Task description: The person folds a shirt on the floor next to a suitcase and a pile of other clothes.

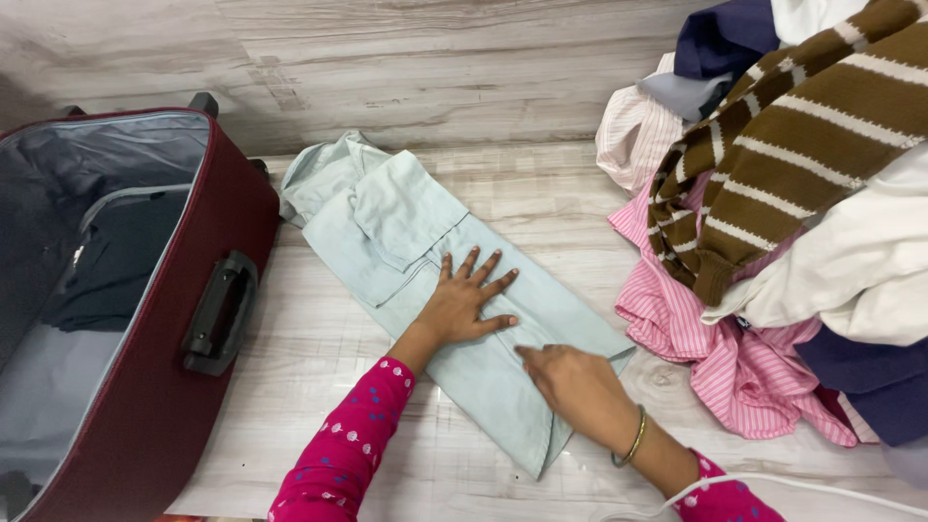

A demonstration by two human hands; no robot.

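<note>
A pale blue shirt (pixel 406 232) lies folded into a long narrow strip on the pale wood-look floor, its collar end toward the wall. My left hand (pixel 464 300) presses flat on the middle of the shirt with fingers spread. My right hand (pixel 570 382), a gold bangle on its wrist, rests on the shirt's lower part with its fingertips at a fold edge near the hem corner. Both sleeves are pink with white dots.
An open maroon suitcase (pixel 169 387) with a grey lining stands at the left, dark clothing inside it. A heap of clothes at the right includes a brown striped sweater (pixel 793 126), a pink striped shirt (pixel 735 367) and white and navy garments. A white cable (pixel 822 483) crosses the bottom right.
</note>
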